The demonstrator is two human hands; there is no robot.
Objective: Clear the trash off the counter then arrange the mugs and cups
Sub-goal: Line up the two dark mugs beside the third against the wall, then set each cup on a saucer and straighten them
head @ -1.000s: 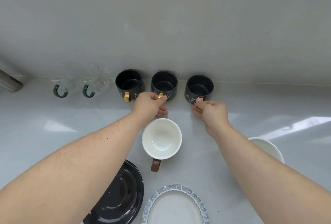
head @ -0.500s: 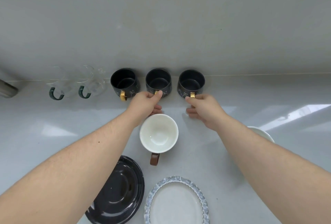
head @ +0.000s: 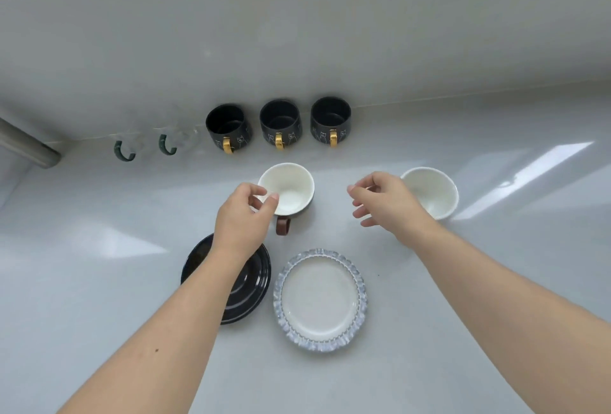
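Observation:
Three black mugs with gold handles (head: 280,124) stand in a row against the back wall. Left of them are two clear glass cups with green handles (head: 168,144). A white mug with a brown handle (head: 292,190) sits in front of the black row. My left hand (head: 243,218) pinches its near-left rim between thumb and forefinger. A second white cup (head: 433,192) stands to the right. My right hand (head: 386,203) hovers just left of it, fingers apart and holding nothing.
A black plate (head: 254,284) lies partly under my left forearm. A white plate with a blue fluted rim (head: 320,299) sits beside it on the grey counter (head: 463,297). A metal bar (head: 26,145) juts in at the far left.
Both hands have let go of the black mugs' handles and drawn back toward me. My left hand has come onto the white mug's rim, and my right hand has moved beside the right cup.

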